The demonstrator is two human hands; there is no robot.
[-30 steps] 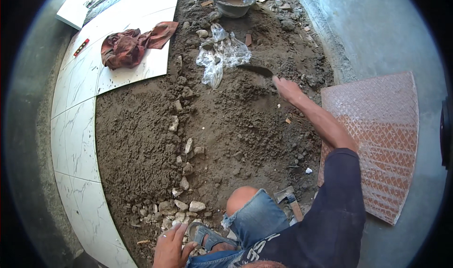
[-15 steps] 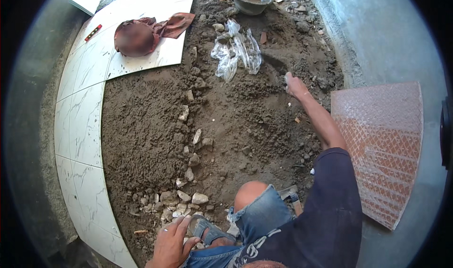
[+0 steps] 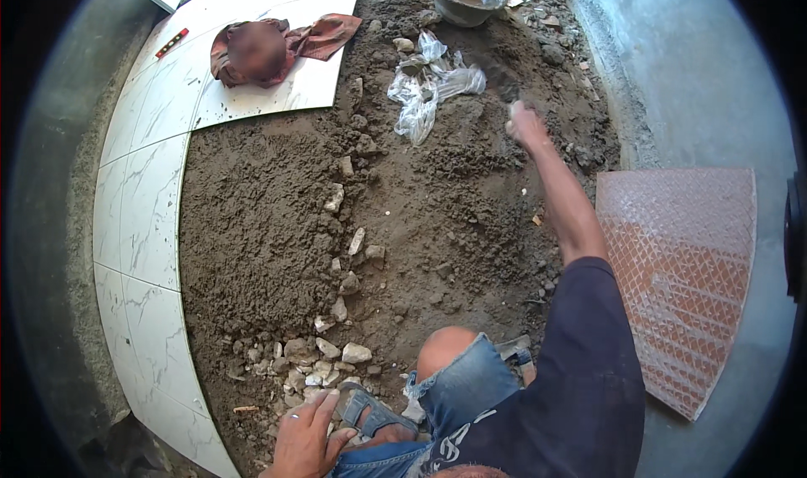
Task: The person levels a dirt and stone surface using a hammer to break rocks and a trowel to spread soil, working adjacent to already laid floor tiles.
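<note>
Right grip (image 3: 525, 126) is wrapping firmly round a dark-bladed hand tool (image 3: 503, 84); blade's extending just beyond the fist, far side, blurred. Working the soil (image 3: 471, 171) well likely means keeping strokes low, clear of the plastic (image 3: 430, 89) at left. Left hand (image 3: 307, 438) is resting near, fingers loosely spread, apparently holding nothing.

The trowel (image 3: 507, 89) is blurring, its grip hiding inside the right hand (image 3: 526, 126); up top, the edge is cropping the bucket (image 3: 467, 12), and a smudge is obscuring the reddish cloth (image 3: 277, 49).
</note>
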